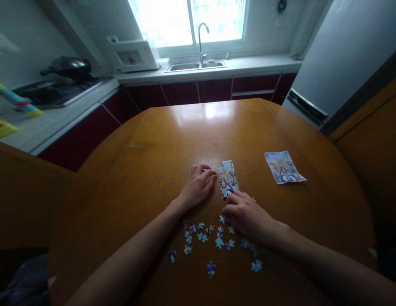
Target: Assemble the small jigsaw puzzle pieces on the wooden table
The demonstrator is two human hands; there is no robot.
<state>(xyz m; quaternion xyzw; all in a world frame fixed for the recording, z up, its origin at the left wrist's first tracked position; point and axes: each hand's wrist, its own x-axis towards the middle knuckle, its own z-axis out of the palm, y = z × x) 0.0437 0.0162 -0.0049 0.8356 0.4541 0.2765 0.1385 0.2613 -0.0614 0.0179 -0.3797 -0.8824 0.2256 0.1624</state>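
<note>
A partly joined jigsaw puzzle (228,175) lies on the wooden table as a narrow upright strip with a crowded, colourful picture. My left hand (200,183) rests just left of it, fingers loosely bent and apart, fingertips near its left edge. At the strip's lower end is my right hand (245,214), its fingers bent together and pointing down; whatever is under the fingertips is hidden. One loose jigsaw piece (222,218) lies beside those fingers. Several more pieces are scattered nearer to me, among them a light blue piece (219,242) and a dark blue piece (211,269).
A creased picture sheet (284,167) lies to the right on the table (172,140). Beyond the table are a counter with a sink (185,66), a white microwave (135,56) and a stove with a dark pan (70,66). A fridge (347,55) stands at the right.
</note>
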